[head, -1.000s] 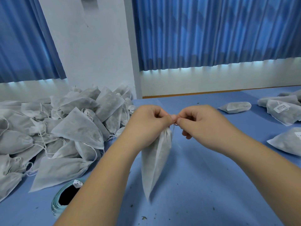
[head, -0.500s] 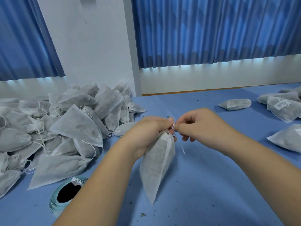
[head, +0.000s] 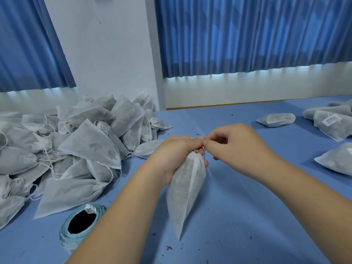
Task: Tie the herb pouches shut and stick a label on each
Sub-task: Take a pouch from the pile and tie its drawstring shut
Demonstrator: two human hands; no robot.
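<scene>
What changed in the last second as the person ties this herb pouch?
The left hand moved from pinching the top of the herb pouch to gripping its neck. The right hand still pinches at the mouth. The pouch pile and label roll stayed put.

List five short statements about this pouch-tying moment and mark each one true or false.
1. The left hand grips the top of the held pouch. True.
2. The right hand lies flat on the table. False: its fingers are curled and pinch at the held pouch's mouth, right beside the left hand's fingertips.
3. The label roll lies to the right of the held pouch. False: it lies to the left, near the left forearm.
4. A pile of pouches lies on the left side of the table. True.
5. No pouch in view bears a label. False: the labelled pouch at the far right bears a white label.
</scene>
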